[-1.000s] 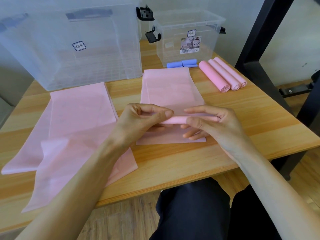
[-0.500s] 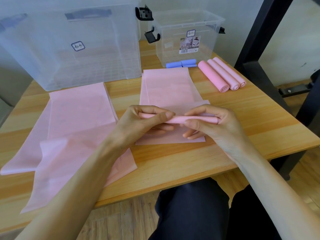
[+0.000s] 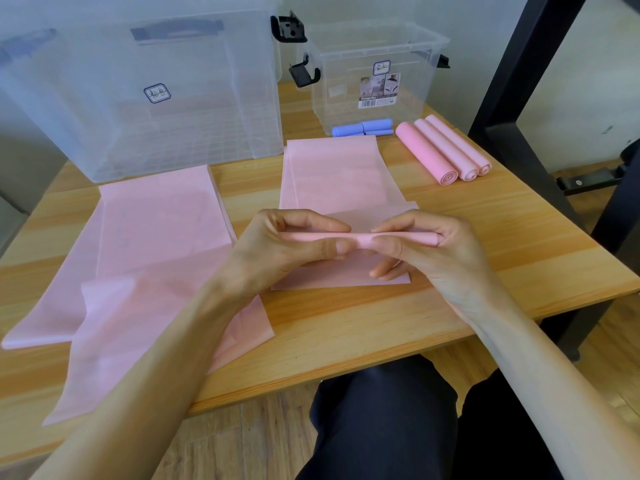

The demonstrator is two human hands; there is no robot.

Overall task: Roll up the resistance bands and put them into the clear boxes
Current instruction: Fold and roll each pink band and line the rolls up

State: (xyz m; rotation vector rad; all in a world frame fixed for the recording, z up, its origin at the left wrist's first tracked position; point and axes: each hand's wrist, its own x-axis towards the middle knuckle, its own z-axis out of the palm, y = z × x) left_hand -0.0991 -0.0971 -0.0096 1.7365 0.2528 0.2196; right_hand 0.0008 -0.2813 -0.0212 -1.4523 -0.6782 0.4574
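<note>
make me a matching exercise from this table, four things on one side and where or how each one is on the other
Things:
1. blue rolls
2. three pink rolls
3. thin pink roll
4. flat pink bands

States:
A. pinched between both hands
B. spread out at the table's left
C. side by side at the table's far right
D. against the small clear box's front

Pairs: 1-D, 2-C, 3-A, 4-B

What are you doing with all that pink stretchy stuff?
A person is rolling up a pink resistance band. The left hand and right hand pinch the thin rolled start, with most of the band lying flat on the wooden table. Three finished pink rolls and a blue roll wait beside the small clear box.
</note>
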